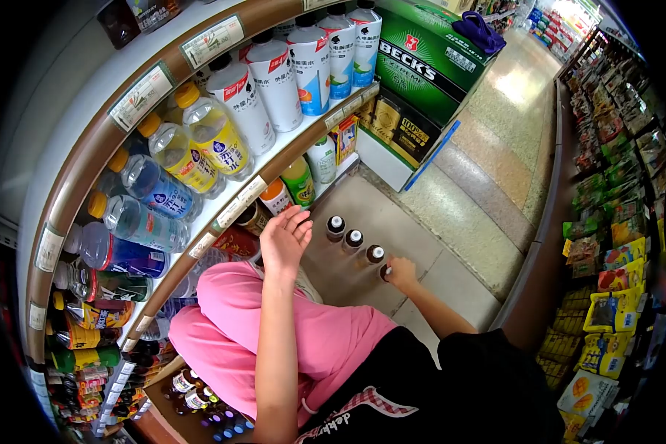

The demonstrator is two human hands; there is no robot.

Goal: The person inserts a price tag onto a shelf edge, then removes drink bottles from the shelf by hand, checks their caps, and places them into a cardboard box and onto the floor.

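Note:
My right hand [402,273] is closed around the top of a dark bottle [385,274] on the floor tiles; most of that bottle is hidden by the fingers. In a slanting row beside it stand three upright dark bottles with white caps: the nearest bottle [375,254], the middle bottle [354,238] and the far bottle [335,226]. My left hand [287,237] is raised by the lower shelf, palm turned up, fingers loosely apart and holding nothing. Closest to it on that shelf are an orange-and-white bottle [276,198] and a green bottle [299,182].
A curved drinks shelf [255,185] runs along the left with several bottles on it. Green beer cartons [429,63] are stacked at its far end. A carton [170,414] of small bottles sits by my knees. Snack packets [614,311] hang on the right, across the aisle floor [488,200].

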